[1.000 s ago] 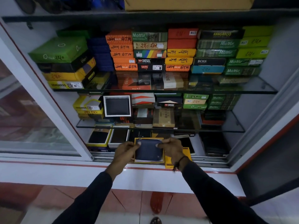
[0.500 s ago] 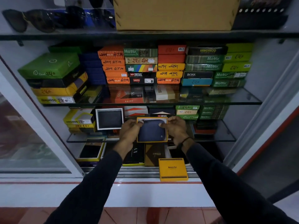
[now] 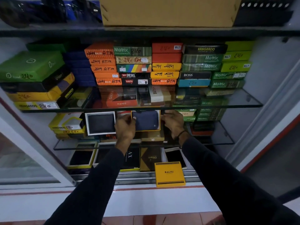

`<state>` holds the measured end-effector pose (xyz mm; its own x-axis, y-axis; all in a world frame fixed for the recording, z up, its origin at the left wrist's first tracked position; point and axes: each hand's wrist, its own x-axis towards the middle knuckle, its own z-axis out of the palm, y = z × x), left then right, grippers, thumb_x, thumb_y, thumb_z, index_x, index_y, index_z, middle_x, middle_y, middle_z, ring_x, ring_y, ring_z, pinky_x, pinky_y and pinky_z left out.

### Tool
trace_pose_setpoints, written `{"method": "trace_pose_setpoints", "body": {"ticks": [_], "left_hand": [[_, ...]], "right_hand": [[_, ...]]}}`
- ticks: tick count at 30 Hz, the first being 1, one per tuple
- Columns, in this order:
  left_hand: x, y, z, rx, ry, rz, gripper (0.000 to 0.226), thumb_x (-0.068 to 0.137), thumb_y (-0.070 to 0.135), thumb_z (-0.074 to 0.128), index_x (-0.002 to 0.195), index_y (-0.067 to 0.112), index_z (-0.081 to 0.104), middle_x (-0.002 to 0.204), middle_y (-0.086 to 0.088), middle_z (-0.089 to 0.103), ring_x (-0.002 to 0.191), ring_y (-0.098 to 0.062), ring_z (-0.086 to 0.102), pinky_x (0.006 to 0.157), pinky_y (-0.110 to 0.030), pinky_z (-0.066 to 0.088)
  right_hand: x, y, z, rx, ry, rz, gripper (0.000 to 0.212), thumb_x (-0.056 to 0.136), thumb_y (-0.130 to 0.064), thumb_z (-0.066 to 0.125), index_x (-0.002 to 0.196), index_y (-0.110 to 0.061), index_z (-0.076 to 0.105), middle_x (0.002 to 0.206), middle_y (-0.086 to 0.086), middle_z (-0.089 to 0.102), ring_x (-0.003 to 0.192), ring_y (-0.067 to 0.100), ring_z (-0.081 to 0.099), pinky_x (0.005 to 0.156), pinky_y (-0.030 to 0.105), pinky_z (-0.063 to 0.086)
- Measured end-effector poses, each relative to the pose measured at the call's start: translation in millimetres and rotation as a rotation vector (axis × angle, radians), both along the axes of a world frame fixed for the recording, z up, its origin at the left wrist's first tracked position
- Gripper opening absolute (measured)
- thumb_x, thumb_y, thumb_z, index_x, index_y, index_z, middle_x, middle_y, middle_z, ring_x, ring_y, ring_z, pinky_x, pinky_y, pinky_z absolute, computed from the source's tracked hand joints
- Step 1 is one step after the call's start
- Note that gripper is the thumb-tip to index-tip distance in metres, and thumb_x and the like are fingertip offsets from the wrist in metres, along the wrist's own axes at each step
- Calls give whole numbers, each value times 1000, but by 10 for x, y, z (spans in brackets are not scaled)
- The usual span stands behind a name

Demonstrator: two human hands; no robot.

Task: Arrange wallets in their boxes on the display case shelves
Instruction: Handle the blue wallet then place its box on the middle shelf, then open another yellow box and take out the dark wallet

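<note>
A dark blue wallet [image 3: 146, 119] lies in an open yellow-rimmed box [image 3: 159, 120], held upright on the middle glass shelf [image 3: 224, 140]. My left hand [image 3: 125, 127] grips the box's left edge and my right hand [image 3: 173, 122] its right edge. Its yellow BALISI lid [image 3: 169, 174] rests on the sliding-door rail at the case's front. A black wallet in a white-rimmed box [image 3: 100, 123] stands just left of my left hand.
The upper glass shelf [image 3: 243, 101] carries stacks of green, orange, blue and yellow wallet boxes. More open boxes [image 3: 82, 157] and a Craft box [image 3: 150, 158] sit on the bottom level. A cardboard carton [image 3: 168, 11] stands on top. A sliding glass door [image 3: 24, 153] is at left.
Both hands lifted the boxed blue wallet from the bottom level up to the middle shelf and pushed it further in. The yellow lid stayed on the rail.
</note>
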<state>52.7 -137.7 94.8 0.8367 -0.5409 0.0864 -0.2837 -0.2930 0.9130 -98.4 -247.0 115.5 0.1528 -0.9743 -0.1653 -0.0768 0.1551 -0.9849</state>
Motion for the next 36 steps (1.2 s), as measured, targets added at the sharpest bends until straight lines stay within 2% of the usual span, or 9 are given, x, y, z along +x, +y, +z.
{"method": "trace_pose_setpoints", "body": {"ticks": [3, 7, 9, 12, 16, 19, 24, 31, 36], "left_hand": [[-234, 195, -105, 16, -224, 60, 32, 95, 30, 65, 122, 14, 63, 131, -14, 57, 113, -30, 61, 88, -33, 45], [-689, 545, -359, -139, -510, -32, 23, 97, 20, 60, 117, 8, 63, 125, -14, 56, 107, -26, 60, 83, -32, 51], [-922, 728, -579, -157, -642, -205, 17, 96, 16, 59, 109, 8, 66, 117, -12, 60, 96, -20, 62, 76, -30, 54], [-1261, 852, -969, -30, -822, -612, 17, 90, 22, 60, 106, 16, 64, 107, 0, 58, 84, -13, 62, 67, -19, 46], [-1540, 627, -1263, 518, -703, -846, 89, 73, 50, 76, 146, 20, 34, 150, -1, 39, 119, -29, 60, 86, -38, 56], [-1599, 427, -1339, 761, -684, -885, 121, 64, 49, 87, 156, 17, 16, 164, -9, 27, 137, -35, 46, 101, -48, 49], [-1520, 275, -1379, 723, -634, -889, 122, 50, 46, 92, 150, 22, 27, 144, -8, 46, 125, -33, 54, 93, -45, 51], [-1217, 487, -1191, 551, -368, -892, 124, 48, 44, 93, 151, 30, 25, 146, -3, 40, 132, -35, 46, 97, -48, 49], [-757, 819, -1089, 361, -52, -867, 119, 53, 16, 94, 149, 35, 27, 148, 0, 40, 137, -24, 41, 98, -45, 54]], "right_hand": [[-183, 94, -127, -59, 82, -119, 18, 76, -6, 75, 84, -22, 72, 96, 3, 77, 97, 23, 73, 93, 38, 59], [-647, 464, -438, -367, 208, -177, 9, 78, -13, 68, 77, -22, 68, 68, -13, 67, 67, -1, 65, 73, 14, 52], [-927, 723, -726, -444, 316, -149, 3, 80, -25, 65, 81, -28, 64, 65, -12, 67, 62, -2, 64, 62, 8, 48], [-1282, 1017, -1178, -398, 510, -101, 1, 82, -26, 62, 83, -26, 62, 70, -8, 69, 64, 8, 66, 61, 23, 52], [-1459, 1076, -1440, -34, 759, 133, 17, 84, -12, 57, 88, -5, 72, 90, 13, 75, 89, 31, 69, 78, 33, 52], [-1510, 1041, -1385, 146, 700, 286, 24, 91, -8, 49, 73, -19, 60, 92, 11, 61, 90, 23, 57, 91, 39, 52], [-1556, 940, -1315, 388, 431, 256, 26, 95, -5, 53, 113, 5, 68, 126, 27, 67, 119, 42, 63, 96, 46, 53], [-1420, 980, -1377, 339, 480, 165, 39, 82, -28, 74, 93, 9, 76, 100, 26, 76, 99, 38, 73, 92, 52, 58], [-1473, 953, -1487, 378, 515, 215, 11, 81, -4, 71, 77, -15, 73, 99, 13, 72, 84, 20, 68, 87, 40, 62]]}}
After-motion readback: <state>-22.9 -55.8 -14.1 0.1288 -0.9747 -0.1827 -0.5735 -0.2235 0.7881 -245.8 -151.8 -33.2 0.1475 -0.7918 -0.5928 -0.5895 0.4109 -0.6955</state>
